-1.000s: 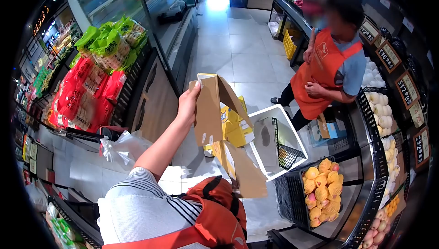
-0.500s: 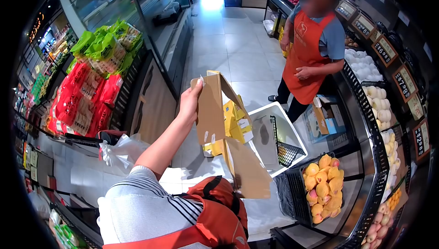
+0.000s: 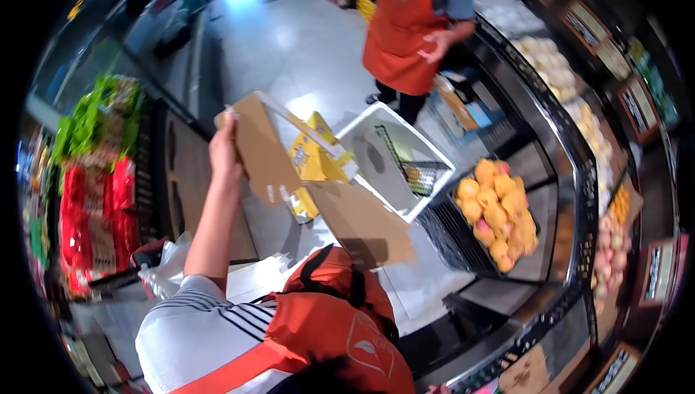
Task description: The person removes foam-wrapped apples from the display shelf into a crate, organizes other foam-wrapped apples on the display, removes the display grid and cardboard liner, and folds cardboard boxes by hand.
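My left hand [image 3: 226,151] is closed on the upper left edge of an opened cardboard carton [image 3: 264,151], its brown inner panels spread in front of me. One wide brown flap [image 3: 365,220] slants down to the right. Yellow printed cardboard [image 3: 315,158] shows beyond the brown panels; I cannot tell whether it all belongs to the same carton. Just past the carton, a white plastic tub [image 3: 436,193] stands on the floor, with a black mesh basket [image 3: 423,177] tilted inside. My right hand is out of view.
Orange net-wrapped fruit [image 3: 499,202] fills a black crate [image 3: 449,238] on the right. A co-worker in a red apron [image 3: 402,28] stands beyond the tub. Red and green packages [image 3: 94,206] are stacked on the left. Produce shelves [image 3: 579,249] curve along the right.
My view has turned right and downward, so the surroundings shift left and up. My left hand still grips the carton, which now leans further left. The co-worker's forearm has lifted outward, palm showing.
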The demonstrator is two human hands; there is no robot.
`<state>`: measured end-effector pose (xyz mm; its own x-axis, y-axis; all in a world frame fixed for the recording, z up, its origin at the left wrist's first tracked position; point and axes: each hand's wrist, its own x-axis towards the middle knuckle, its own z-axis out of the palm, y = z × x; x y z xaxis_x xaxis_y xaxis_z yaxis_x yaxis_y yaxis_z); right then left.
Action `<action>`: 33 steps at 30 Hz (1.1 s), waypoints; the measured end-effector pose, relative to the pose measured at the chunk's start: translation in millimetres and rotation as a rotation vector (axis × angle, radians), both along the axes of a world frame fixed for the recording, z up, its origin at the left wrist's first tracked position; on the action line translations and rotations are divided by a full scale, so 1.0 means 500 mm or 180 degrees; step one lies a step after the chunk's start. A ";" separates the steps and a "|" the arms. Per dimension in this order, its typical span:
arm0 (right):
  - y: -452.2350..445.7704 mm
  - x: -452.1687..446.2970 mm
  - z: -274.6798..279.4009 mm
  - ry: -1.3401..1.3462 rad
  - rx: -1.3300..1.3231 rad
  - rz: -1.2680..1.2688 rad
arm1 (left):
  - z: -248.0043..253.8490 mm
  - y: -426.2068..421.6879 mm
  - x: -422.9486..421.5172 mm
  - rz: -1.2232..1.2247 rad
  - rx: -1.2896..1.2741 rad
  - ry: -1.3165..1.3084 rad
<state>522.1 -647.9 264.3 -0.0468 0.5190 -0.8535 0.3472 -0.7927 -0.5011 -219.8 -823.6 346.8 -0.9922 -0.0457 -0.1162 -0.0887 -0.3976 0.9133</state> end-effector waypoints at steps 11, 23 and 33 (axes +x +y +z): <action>0.023 0.071 -0.097 -0.0373 0.0633 -0.0243 | 0.034 0.029 0.006 -0.0303 0.0077 -0.0009; 0.018 -0.056 -0.139 -0.0450 0.0363 0.0183 | 0.056 0.073 0.012 -0.0580 0.0235 -0.0061; 0.113 -0.496 -0.218 0.2986 -0.1299 -0.0939 | 0.155 0.074 -0.007 -0.1221 0.0659 -0.0196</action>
